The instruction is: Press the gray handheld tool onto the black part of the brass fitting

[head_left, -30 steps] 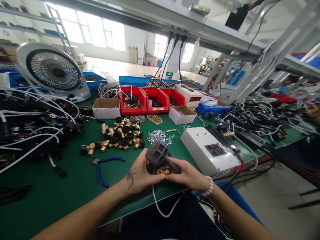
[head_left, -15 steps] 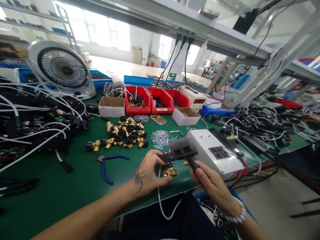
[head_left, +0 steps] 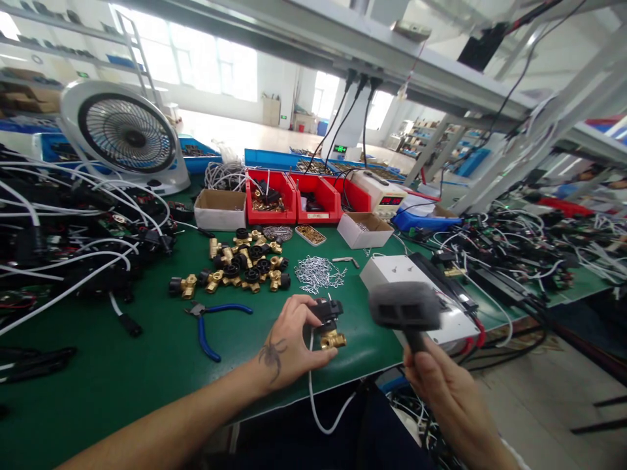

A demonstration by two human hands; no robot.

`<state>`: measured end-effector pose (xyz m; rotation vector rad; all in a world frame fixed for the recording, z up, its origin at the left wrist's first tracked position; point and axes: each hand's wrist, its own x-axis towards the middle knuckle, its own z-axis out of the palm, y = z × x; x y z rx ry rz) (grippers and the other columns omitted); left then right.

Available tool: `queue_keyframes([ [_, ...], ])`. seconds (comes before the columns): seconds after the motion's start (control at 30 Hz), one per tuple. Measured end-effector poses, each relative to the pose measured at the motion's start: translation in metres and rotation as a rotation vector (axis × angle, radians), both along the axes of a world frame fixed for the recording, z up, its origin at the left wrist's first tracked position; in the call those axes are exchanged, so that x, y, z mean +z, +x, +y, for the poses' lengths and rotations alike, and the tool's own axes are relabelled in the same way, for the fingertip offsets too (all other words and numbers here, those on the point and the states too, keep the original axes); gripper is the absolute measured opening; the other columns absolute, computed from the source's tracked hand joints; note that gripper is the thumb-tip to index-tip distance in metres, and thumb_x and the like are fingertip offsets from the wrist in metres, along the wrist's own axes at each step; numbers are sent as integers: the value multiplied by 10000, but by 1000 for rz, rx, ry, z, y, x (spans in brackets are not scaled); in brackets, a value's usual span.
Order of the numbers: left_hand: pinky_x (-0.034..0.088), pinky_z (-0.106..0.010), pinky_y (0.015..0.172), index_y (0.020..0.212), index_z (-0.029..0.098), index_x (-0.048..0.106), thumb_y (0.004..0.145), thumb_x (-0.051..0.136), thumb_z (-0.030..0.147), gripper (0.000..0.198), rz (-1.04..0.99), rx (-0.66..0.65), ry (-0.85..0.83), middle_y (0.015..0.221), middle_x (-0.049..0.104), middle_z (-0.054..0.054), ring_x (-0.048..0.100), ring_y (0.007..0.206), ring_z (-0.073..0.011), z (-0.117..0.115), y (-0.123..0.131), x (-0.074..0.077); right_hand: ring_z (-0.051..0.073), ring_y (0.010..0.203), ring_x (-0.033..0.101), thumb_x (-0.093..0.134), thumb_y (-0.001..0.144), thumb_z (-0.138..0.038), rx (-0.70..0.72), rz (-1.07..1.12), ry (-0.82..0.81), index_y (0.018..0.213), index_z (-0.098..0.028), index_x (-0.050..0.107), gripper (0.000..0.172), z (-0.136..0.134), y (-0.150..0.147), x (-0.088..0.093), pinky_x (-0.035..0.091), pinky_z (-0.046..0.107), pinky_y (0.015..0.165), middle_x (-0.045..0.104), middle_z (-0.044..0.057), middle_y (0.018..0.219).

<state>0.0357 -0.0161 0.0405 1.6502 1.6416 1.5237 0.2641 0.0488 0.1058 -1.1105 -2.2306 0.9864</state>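
brass valve (head_left: 332,339) with its black top sits at the near edge of the green counter (head_left: 147,365), pinched between thumb and fingers of the left hand (head_left: 289,343), a white cable (head_left: 318,411) trailing off the edge below it. the grey mallet (head_left: 405,307), which a second ago rested right on the valve, has swung away to the right and now hangs over the white box (head_left: 392,271), its handle gripped in the closed right hand (head_left: 441,385). judging by that, the tapping on this valve looks finished. blue pliers (head_left: 206,323) lie to the left, a heap of brass fittings (head_left: 240,264) and wire clips (head_left: 318,271) beyond
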Motion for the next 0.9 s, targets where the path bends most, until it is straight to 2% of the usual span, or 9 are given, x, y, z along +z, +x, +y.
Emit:
queue_keyframes([
  [0.07,470,-439,919,827,191,517,622,777,176,332,1,0,7,1120,512,-96,509,1107,-262,0,0,0,128,494,446,385,919,-633,136,-169,39,717,-196,514,499,2,-4,0,326,235,478,488,-1,571],
  [0.13,476,-434,910,827,190,517,618,779,172,336,4,4,8,1117,514,-96,512,1104,-262,0,0,-1,128,503,451,380,924,-627,183,-222,25,694,-195,511,506,3,-6,1,327,234,482,497,1,580],
  [0.27,472,-444,909,819,188,511,593,792,174,361,11,15,6,1114,518,-92,524,1079,-265,0,0,0,112,471,358,298,945,-633,7,6,1,714,-200,469,520,3,-3,1,280,217,428,393,-23,563],
  [0.33,474,-433,905,821,187,514,594,788,172,356,14,19,13,1115,519,-91,523,1085,-265,0,1,-1,113,469,348,327,928,-652,39,-41,-20,716,-197,486,527,3,-4,-1,269,223,432,391,-24,553],
  [0.43,468,-424,908,816,187,514,589,785,162,354,21,23,26,1109,525,-92,520,1092,-264,0,1,-1,122,505,381,399,904,-654,173,-192,-73,696,-189,511,521,5,-6,-3,281,228,463,430,-11,570],
  [0.6,456,-444,913,803,186,507,579,796,171,367,27,40,26,1101,532,-97,526,1072,-272,-1,1,0,106,477,304,268,938,-661,23,7,-116,687,-198,430,551,5,-4,-1,256,223,450,338,-37,556],
  [0.77,467,-428,890,799,185,509,587,779,160,344,29,56,34,1089,529,-95,529,1063,-267,0,1,0,112,513,338,359,904,-680,186,-205,-183,698,-182,479,551,3,-6,-5,253,226,466,388,-19,585],
  [0.9,463,-449,891,798,188,503,590,788,188,354,36,71,25,1092,522,-99,525,1056,-275,0,0,0,101,491,281,278,927,-678,52,3,-183,676,-193,404,561,4,-6,-7,227,221,445,315,-38,563],
])
